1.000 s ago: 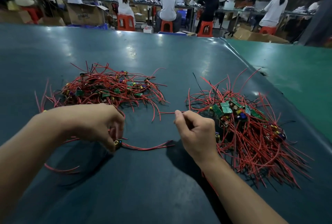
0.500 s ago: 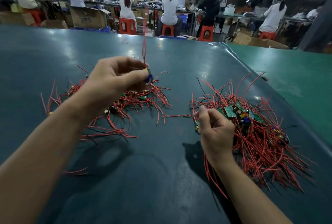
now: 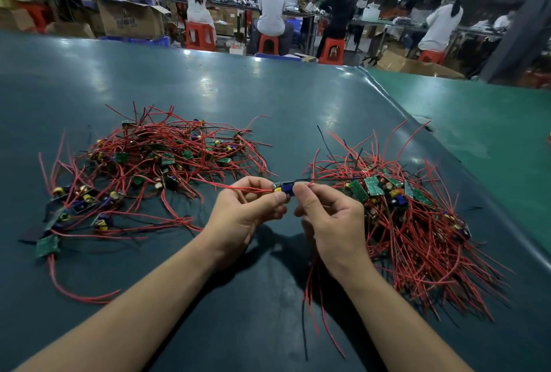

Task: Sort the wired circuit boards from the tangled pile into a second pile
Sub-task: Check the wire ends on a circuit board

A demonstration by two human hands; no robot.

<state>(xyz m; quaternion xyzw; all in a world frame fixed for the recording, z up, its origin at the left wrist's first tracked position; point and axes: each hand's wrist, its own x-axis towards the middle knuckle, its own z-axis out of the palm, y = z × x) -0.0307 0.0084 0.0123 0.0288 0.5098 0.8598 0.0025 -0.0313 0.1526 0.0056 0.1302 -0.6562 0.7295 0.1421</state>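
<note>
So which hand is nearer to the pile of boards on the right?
Right. The right hand is just beside the right pile; the left hand is farther off.

Two bare forearms enter from the lower edge of the view. Left hand [image 3: 244,216] and right hand [image 3: 331,222]: no gloves, rings, or wristbands visible. Both forearms are uncovered along their whole visible length; no sleeve cuff, watch, or strap appears. Fingernails are short and unpainted where they show. No markings or tape are apparent on either arm.
</note>
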